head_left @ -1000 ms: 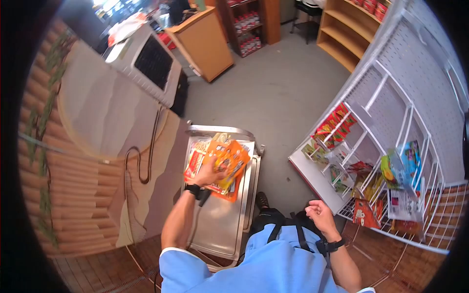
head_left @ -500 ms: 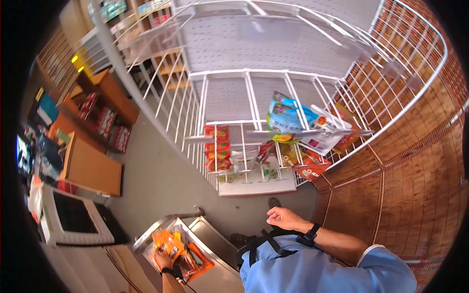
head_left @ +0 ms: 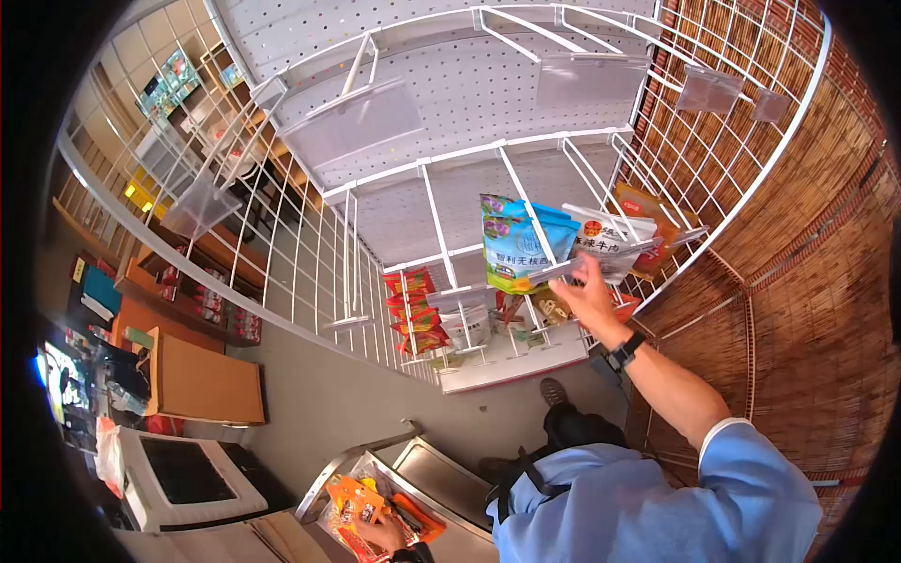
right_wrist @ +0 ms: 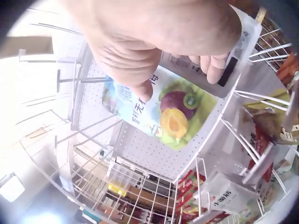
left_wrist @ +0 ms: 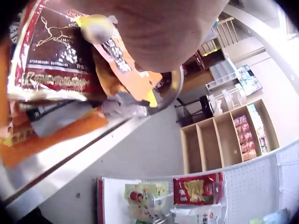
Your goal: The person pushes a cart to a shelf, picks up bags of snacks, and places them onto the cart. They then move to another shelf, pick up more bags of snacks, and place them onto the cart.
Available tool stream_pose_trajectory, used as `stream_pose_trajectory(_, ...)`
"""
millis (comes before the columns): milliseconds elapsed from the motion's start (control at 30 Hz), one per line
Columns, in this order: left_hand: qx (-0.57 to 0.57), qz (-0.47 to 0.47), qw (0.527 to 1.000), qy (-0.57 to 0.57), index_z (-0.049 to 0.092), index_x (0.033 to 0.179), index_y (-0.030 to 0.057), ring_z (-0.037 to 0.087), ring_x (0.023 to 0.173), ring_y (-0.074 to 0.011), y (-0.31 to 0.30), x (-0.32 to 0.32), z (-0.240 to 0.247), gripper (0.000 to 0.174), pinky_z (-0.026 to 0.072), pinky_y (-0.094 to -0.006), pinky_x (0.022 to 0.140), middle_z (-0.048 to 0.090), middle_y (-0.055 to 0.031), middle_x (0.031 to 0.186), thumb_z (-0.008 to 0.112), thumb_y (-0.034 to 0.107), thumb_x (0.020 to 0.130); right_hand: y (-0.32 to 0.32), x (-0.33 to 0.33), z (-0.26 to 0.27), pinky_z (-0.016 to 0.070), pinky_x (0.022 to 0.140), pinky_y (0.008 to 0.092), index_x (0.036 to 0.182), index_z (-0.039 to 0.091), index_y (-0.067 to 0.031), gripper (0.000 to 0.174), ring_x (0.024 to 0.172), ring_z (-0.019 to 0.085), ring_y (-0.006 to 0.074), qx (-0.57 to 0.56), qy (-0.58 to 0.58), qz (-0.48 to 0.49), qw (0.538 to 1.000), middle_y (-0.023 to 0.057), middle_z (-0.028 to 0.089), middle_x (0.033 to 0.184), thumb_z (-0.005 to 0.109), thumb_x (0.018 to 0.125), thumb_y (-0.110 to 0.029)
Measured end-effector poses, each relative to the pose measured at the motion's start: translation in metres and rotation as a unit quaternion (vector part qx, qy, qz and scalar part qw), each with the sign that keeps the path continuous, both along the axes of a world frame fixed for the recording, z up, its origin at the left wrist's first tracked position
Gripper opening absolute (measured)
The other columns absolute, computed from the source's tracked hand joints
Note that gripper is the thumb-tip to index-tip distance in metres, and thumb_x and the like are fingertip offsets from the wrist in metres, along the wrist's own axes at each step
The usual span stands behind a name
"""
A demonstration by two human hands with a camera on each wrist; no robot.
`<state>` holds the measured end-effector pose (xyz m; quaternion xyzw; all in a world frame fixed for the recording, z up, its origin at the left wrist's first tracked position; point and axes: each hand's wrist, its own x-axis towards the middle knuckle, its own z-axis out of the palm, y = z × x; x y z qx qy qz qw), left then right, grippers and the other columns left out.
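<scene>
My left hand (head_left: 383, 537) holds an orange snack packet (head_left: 355, 495) over a pile on the metal cart. In the left wrist view, a fingertip shows beside the orange packet (left_wrist: 124, 63), above a maroon packet (left_wrist: 56, 56); the palm hides the rest. My right hand (head_left: 596, 305) is raised at the wire rack, thumb and fingers apart, in front of a white snack bag (head_left: 610, 235) and beside a blue bag of prunes (head_left: 527, 239). In the right wrist view, the thumb overlaps the blue bag (right_wrist: 177, 109) and the fingertips lie over the white bag (right_wrist: 238, 56).
A white wire rack with long hooks and clear label holders (head_left: 361, 117) fills the front. Red packets (head_left: 413, 314) hang lower left, and a brown bag (head_left: 648, 225) hangs behind the white one. The metal cart (head_left: 450, 479) stands at lower left, near a grey-and-white box (head_left: 192, 474).
The view has swung right from the cart to the rack. My right hand has risen from beside my body to the hanging bags. The left hand stays at the orange packet.
</scene>
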<state>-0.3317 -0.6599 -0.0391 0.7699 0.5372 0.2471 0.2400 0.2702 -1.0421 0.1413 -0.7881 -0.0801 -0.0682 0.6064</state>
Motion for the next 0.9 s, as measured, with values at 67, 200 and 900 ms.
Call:
stream_pose_trajectory(67, -0.01, -0.03, 0.998, 0.056, 0.043, 0.138, -0.0078, 0.042, 0.13, -0.0477, -0.029, 0.012, 0.01, 0.063, 0.0307, -0.0535, 0.113, 0.047, -0.0314, 0.138, 0.071, 0.015, 0.087, 0.011, 0.025, 0.002, 0.0499, 0.1, 0.038, 0.14, 0.043, -0.0024, 0.072, 0.123, 0.055, 0.0213, 0.054, -0.004, 0.047, 0.997, 0.013, 0.054, 0.135, 0.083, 0.085, -0.023)
stream_pose_trajectory(200, -0.001, -0.114, 0.99, 0.079, 0.049, 0.13, -0.005, 0.048, 0.123, -0.0401, -0.088, 0.067, 0.083, 0.052, 0.0361, -0.0468, 0.109, 0.051, -0.0254, 0.127, 0.07, 0.005, 0.083, 0.031, 0.041, 0.035, 0.0513, 0.095, 0.0328, 0.131, 0.055, -0.0006, 0.054, 0.111, 0.06, 0.0169, 0.112, 0.005, 0.113, 0.987, 0.0079, 0.065, 0.119, 0.08, 0.088, -0.02)
stream_pose_trajectory(900, -0.469, -0.339, 0.779, -0.242, 0.038, 0.146, -0.0006, 0.053, 0.124, -0.021, -0.18, 0.292, 0.201, 0.094, 0.0436, -0.0373, 0.105, 0.054, -0.0132, 0.141, 0.082, 0.052, 0.081, 0.013, -0.131, 0.052, 0.0505, 0.096, 0.0339, 0.128, 0.061, -0.0005, 0.041, 0.106, 0.063, 0.0133, 0.152, 0.15, 0.441, 0.872, 0.007, 0.069, 0.119, 0.069, 0.089, -0.009)
